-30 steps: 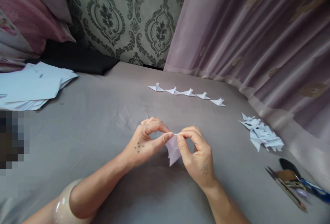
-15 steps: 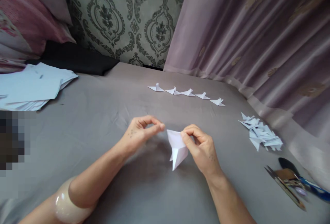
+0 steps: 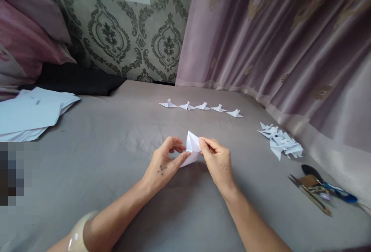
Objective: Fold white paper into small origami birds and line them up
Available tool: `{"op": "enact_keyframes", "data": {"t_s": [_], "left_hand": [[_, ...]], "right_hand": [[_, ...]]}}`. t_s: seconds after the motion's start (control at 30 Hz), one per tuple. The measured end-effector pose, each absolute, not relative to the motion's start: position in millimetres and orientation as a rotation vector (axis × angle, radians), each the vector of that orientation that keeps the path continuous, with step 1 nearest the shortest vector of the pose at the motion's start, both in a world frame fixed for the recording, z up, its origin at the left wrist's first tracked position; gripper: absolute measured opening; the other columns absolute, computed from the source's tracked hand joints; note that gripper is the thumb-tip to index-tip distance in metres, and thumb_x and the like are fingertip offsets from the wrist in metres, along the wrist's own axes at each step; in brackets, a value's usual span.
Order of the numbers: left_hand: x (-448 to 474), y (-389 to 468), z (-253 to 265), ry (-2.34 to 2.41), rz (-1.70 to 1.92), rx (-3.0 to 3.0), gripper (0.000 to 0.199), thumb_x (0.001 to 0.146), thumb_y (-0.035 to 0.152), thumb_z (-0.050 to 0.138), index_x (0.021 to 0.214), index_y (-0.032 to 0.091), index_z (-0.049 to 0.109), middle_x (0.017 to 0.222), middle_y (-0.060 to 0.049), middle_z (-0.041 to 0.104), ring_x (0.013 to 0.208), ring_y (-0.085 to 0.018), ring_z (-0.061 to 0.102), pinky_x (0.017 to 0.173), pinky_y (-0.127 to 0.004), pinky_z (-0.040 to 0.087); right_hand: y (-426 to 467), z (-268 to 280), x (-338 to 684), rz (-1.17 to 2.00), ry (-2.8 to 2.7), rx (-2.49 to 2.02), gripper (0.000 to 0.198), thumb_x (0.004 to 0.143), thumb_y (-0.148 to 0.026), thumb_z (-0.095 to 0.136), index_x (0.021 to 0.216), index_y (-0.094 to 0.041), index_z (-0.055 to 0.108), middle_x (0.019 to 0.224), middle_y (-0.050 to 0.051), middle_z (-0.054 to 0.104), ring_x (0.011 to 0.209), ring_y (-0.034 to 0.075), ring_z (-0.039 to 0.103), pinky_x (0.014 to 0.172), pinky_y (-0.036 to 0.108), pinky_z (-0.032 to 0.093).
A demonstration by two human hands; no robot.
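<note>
A small white piece of folded paper (image 3: pixel 192 147) is held up above the grey cloth, its pointed tip upward. My right hand (image 3: pixel 218 163) pinches its right edge between thumb and fingers. On the other side, the thumb of my left hand (image 3: pixel 165 163) lies against the paper's lower left part, with the fingers curled close to its left edge. Whether those fingers reach behind the paper is hard to make out. Farther back, several white folded paper figures (image 3: pixel 203 106) with pointed ends stand in a row.
To the right lies a pile of folded white paper pieces (image 3: pixel 285 142). Nearer me are blue-handled scissors (image 3: pixel 342 194) and other small tools. A stack of white paper sheets (image 3: pixel 31 111) sits at the left by a black cloth (image 3: pixel 78 80). Curtains (image 3: pixel 232 31) hang behind.
My left hand has come right and onto the paper, from which it was apart before. The paper has been turned, its long point no longer hanging down. The camera view has shifted.
</note>
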State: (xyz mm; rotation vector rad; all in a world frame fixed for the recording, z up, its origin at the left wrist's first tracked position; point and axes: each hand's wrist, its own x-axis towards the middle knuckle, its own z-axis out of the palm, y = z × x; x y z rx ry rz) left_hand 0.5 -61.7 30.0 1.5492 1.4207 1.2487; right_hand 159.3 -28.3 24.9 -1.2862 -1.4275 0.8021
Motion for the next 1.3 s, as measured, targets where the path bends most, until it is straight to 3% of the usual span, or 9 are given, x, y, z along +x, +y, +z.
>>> {"op": "enact_keyframes", "data": {"t_s": [0.17, 0.37, 0.6, 0.83, 1.03, 1.2, 1.3], "left_hand": [[4.3, -66.3, 24.0, 1.443, 1.268, 1.597, 0.019, 0.082, 0.032, 0.065, 0.093, 0.022, 0.052, 0.089, -0.003, 0.069, 0.086, -0.018, 0.066, 0.078, -0.033, 0.051], [7.0, -67.5, 25.8, 1.381, 1.307, 1.538, 0.021, 0.082, 0.035, 0.066, 0.096, 0.021, 0.061, 0.099, -0.007, 0.071, 0.098, -0.022, 0.066, 0.085, -0.036, 0.051], [8.8, -71.4, 42.7, 1.073, 1.322, 1.242, 0.023, 0.084, 0.036, 0.065, 0.097, 0.016, 0.068, 0.102, -0.007, 0.072, 0.096, -0.020, 0.065, 0.087, -0.030, 0.050], [-10.2, -66.1, 42.4, 0.939, 1.267, 1.243, 0.022, 0.089, 0.036, 0.060, 0.094, 0.019, 0.072, 0.094, -0.005, 0.071, 0.091, -0.019, 0.063, 0.090, -0.031, 0.045], [-10.9, -59.4, 37.2, 0.868, 1.288, 1.113, 0.023, 0.085, 0.038, 0.064, 0.089, 0.017, 0.071, 0.086, -0.006, 0.068, 0.085, -0.018, 0.058, 0.082, -0.029, 0.043], [-1.7, -55.5, 41.1, 1.003, 1.287, 1.000, 0.026, 0.077, 0.039, 0.071, 0.082, 0.014, 0.073, 0.074, -0.004, 0.066, 0.078, -0.016, 0.056, 0.077, -0.027, 0.041], [-1.1, -53.0, 46.2, 1.098, 1.261, 0.977, 0.028, 0.075, 0.040, 0.071, 0.084, 0.013, 0.073, 0.076, -0.005, 0.067, 0.075, -0.016, 0.056, 0.077, -0.028, 0.042]], "right_hand": [[-42.0, 25.4, 149.3, 0.476, -1.541, -1.184, 0.020, 0.089, -0.026, 0.055, 0.094, -0.018, 0.073, 0.084, 0.007, 0.067, 0.073, 0.015, 0.063, 0.065, 0.027, 0.052], [-57.4, 30.6, 138.7, 0.238, -1.613, -1.061, 0.019, 0.090, -0.016, 0.052, 0.096, -0.019, 0.070, 0.082, 0.005, 0.063, 0.067, 0.012, 0.060, 0.066, 0.026, 0.054], [-69.2, 29.0, 135.0, 0.046, -1.707, -0.942, 0.023, 0.088, -0.010, 0.055, 0.105, -0.019, 0.066, 0.088, 0.008, 0.064, 0.077, 0.015, 0.063, 0.073, 0.028, 0.054], [-65.9, 59.5, 153.8, 0.329, -1.665, -0.926, 0.020, 0.091, -0.020, 0.051, 0.100, -0.019, 0.069, 0.091, 0.007, 0.065, 0.079, 0.014, 0.064, 0.073, 0.027, 0.053], [-57.0, 68.9, 183.1, 0.780, -1.681, -1.032, 0.029, 0.090, -0.035, 0.055, 0.114, -0.021, 0.063, 0.093, 0.005, 0.069, 0.090, 0.017, 0.065, 0.085, 0.033, 0.051], [-60.5, 59.2, 177.1, 0.723, -1.687, -0.989, 0.034, 0.083, -0.028, 0.063, 0.116, -0.024, 0.060, 0.086, 0.001, 0.067, 0.088, 0.016, 0.063, 0.092, 0.033, 0.047], [-51.3, 54.6, 169.3, 0.819, -1.661, -1.001, 0.036, 0.080, -0.023, 0.063, 0.116, -0.025, 0.058, 0.080, -0.002, 0.066, 0.081, 0.015, 0.063, 0.086, 0.031, 0.048]]}}
